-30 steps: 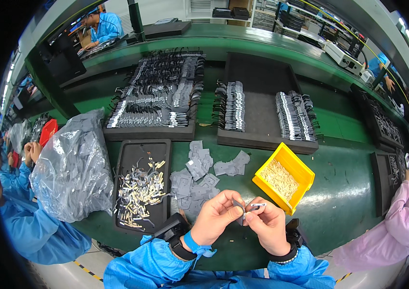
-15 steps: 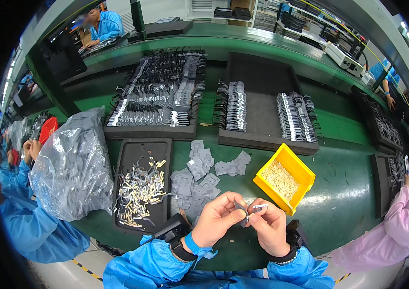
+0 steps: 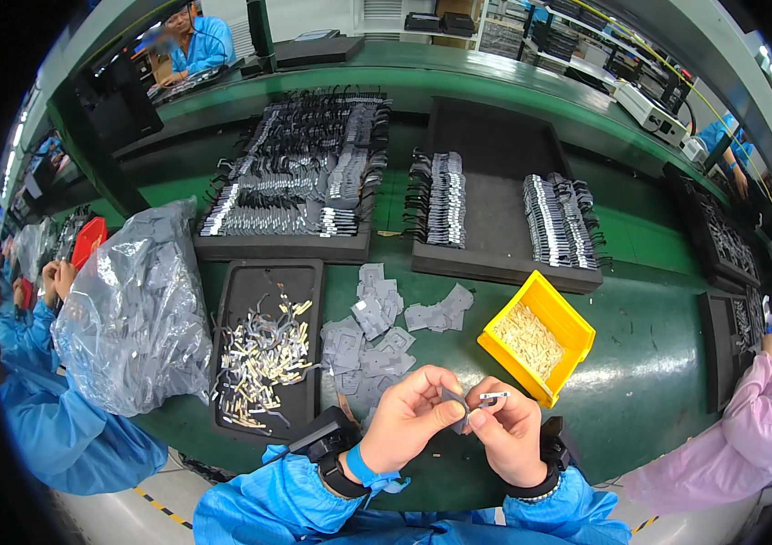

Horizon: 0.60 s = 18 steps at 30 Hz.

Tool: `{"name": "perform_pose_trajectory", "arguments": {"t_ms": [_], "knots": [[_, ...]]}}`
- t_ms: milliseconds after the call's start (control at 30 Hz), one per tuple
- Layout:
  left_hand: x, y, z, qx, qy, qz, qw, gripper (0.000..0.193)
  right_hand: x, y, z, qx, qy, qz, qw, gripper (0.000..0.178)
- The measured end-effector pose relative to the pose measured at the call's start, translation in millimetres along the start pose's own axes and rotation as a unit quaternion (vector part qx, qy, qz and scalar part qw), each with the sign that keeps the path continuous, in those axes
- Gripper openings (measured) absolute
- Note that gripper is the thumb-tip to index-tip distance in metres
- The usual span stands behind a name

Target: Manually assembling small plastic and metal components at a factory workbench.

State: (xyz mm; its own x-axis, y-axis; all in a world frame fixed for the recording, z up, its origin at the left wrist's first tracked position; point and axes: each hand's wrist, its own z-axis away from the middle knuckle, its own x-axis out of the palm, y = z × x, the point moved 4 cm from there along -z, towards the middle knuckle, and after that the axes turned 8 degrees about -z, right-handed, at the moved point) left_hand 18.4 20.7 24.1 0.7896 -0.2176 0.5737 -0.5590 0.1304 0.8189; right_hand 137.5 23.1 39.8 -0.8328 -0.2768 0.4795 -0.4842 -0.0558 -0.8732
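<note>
Left hand (image 3: 411, 420) pinching grey piece (image 3: 450, 397); right hand (image 3: 509, 438) pinching white-ended strip (image 3: 496, 395).

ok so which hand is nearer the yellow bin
Right. The right hand is just on the person's side of the yellow bin, close to its near edge; the left hand is farther off, to the bin's lower left in the picture.

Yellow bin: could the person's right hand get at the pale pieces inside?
Probably yes: the yellow bin is open-topped and close beyond the right hand, with nothing visible blocking the pale pieces. But that hand, like the left hand, is pinching a small grey part, so its grip may need freeing first.
</note>
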Motion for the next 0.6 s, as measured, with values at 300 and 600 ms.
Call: {"name": "perform_pose_trajectory", "arguments": {"t_ms": [300, 600], "knots": [[-5, 9, 4, 0.019, -0.001, -0.064, 0.998, 0.015, 1, 5, -3, 0.006, -0.061, -0.028, 0.998, 0.008], [7, -10, 2, 0.043, 0.025, -0.096, 0.994, 0.033, -22, 18, 4, -0.018, 0.062, 0.020, 0.998, 0.020]]}}
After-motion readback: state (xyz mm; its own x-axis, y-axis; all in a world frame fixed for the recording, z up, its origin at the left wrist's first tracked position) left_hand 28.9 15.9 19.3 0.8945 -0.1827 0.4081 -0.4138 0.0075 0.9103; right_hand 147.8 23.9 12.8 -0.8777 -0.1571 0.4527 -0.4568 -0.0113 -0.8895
